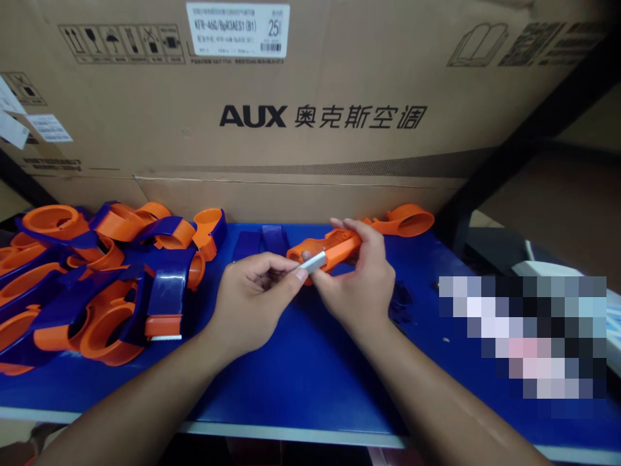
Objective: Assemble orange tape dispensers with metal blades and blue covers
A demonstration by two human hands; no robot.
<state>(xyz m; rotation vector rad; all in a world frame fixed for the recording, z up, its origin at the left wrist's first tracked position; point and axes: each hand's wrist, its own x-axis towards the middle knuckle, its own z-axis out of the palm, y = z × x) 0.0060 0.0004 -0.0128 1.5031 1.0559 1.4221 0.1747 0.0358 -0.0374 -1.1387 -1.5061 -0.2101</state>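
Note:
My right hand (359, 281) is closed around an orange tape dispenser frame (342, 249), held tilted above the blue table. Between the thumb and fingers of my left hand (255, 301) is a short silver metal blade (313, 262). The blade lies against the near edge of the orange frame; whether it is seated there I cannot tell. My fingers hide part of the frame's ring. Behind my left hand lie blue plastic covers (274, 238). Another orange frame (407, 220) rests just beyond my right hand.
Several orange and blue tape dispensers (167, 285) are heaped on the left of the blue table (291, 388). A large cardboard box (320, 77) stands along the back edge. Small dark pieces (402, 301) lie right of my right hand, and a white object (548, 268) stands farther right, partly blurred out.

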